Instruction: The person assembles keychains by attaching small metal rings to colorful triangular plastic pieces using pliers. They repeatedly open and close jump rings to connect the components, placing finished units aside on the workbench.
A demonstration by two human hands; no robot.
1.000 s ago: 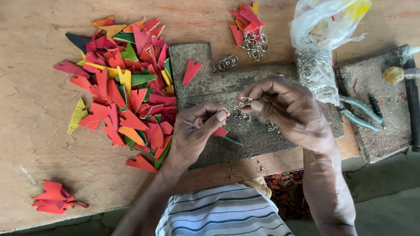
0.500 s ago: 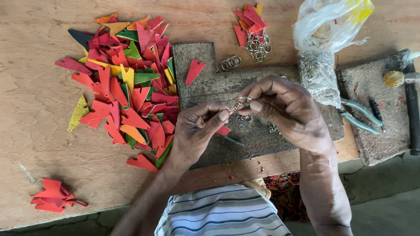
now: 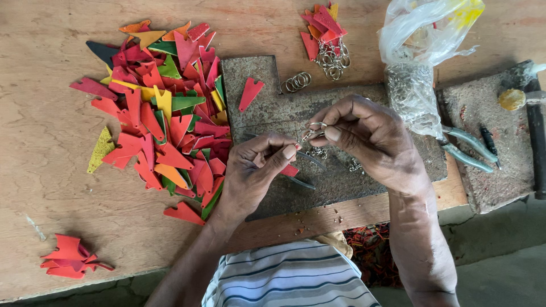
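Where wooden table (image 3: 51,142) (worn) lies.

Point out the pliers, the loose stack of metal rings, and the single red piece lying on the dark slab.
pliers (image 3: 467,149): head view, on the blue-grey handles.
stack of metal rings (image 3: 296,82): head view, middle of the stack.
single red piece (image 3: 249,93): head view, its centre.

Pile of cut pieces (image 3: 165,119), upper left of frame: mostly red, some orange, yellow, green. Metal slab (image 3: 341,113), centre: mottled grey. Shirt (image 3: 290,276), bottom: white, dark stripes. Pliers (image 3: 469,149), right: grey-green handles.
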